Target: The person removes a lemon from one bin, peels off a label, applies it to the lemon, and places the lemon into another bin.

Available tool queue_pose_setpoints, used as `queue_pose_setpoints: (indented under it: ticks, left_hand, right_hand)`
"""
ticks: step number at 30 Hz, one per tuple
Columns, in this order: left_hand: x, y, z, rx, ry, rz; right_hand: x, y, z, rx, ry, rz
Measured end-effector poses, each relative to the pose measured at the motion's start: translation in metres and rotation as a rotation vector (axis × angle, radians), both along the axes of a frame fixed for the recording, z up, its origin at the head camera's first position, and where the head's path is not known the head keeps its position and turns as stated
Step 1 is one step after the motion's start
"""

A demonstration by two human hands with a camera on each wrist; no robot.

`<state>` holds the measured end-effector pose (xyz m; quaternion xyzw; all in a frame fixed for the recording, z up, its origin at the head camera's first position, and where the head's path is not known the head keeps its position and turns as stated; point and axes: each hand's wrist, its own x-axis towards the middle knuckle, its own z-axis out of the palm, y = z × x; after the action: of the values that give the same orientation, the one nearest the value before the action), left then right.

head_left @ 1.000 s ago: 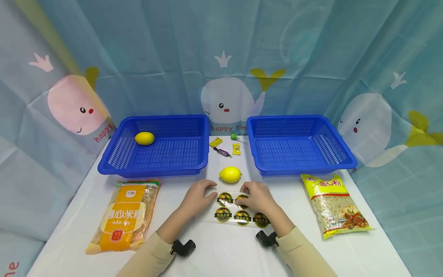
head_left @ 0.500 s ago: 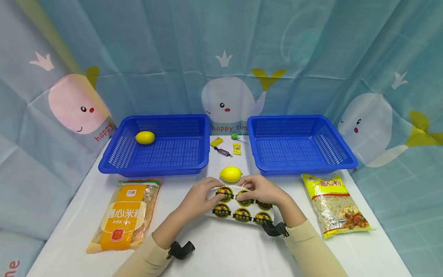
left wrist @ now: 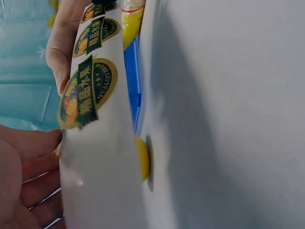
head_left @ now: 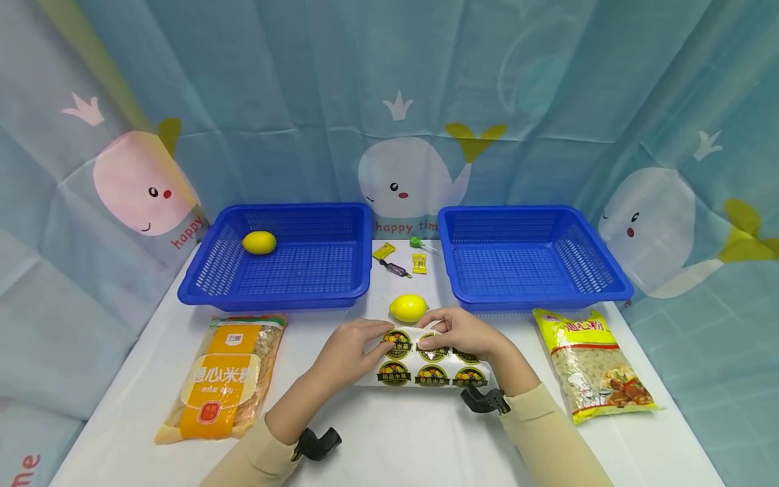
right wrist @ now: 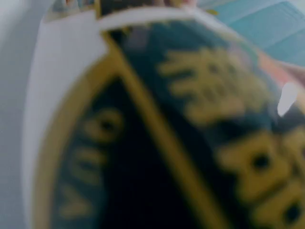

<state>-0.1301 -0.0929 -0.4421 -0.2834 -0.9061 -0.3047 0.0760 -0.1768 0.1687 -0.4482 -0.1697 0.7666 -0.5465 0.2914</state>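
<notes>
Both hands hold a white sheet of round black-and-gold fruit stickers [head_left: 432, 376], raised off the table. At its upper left edge my left hand [head_left: 348, 348] pinches it between thumb and fingers; the left wrist view shows that thumb [left wrist: 45, 144] against the sheet's edge. My right hand [head_left: 468, 335] grips the upper edge farther right, its thumb over a sticker. Close behind the sheet a yellow lemon [head_left: 408, 308] lies on the table, partly covered by the sheet in the left wrist view. A sticker [right wrist: 143, 157] fills the right wrist view, blurred.
Two blue baskets stand at the back; the left basket [head_left: 304, 297] holds another lemon [head_left: 259, 243], the right basket is [head_left: 535, 297]. Wrapped candies [head_left: 397, 269] and a green lollipop [head_left: 416, 241] lie between them. Pasta bags flank the hands: orange bag [head_left: 219, 379], yellow bag [head_left: 596, 368].
The sticker sheet lay flat one second ago with the hands at its upper edge. Both hands now hold it up, tilted, and the right hand has shifted slightly right.
</notes>
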Motion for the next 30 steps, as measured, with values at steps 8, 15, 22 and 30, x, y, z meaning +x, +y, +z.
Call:
queue_pose_setpoints:
  ticks: [8, 15, 22, 30]
  left_hand:
    - [-0.001, 0.000, -0.007, -0.063, 0.033, 0.016]
    - [0.004, 0.005, -0.012, -0.124, 0.013, 0.021]
    - [0.005, 0.009, -0.010, -0.102, -0.042, 0.064]
    - [0.007, 0.009, -0.008, 0.071, -0.048, 0.075]
  right_hand:
    - [-0.004, -0.005, -0.006, 0.025, -0.007, -0.062]
    - [-0.003, -0.004, -0.012, 0.053, -0.012, -0.094]
    - [-0.003, -0.003, -0.014, 0.030, -0.021, -0.084]
    - [-0.004, -0.002, -0.018, 0.033, -0.028, -0.071]
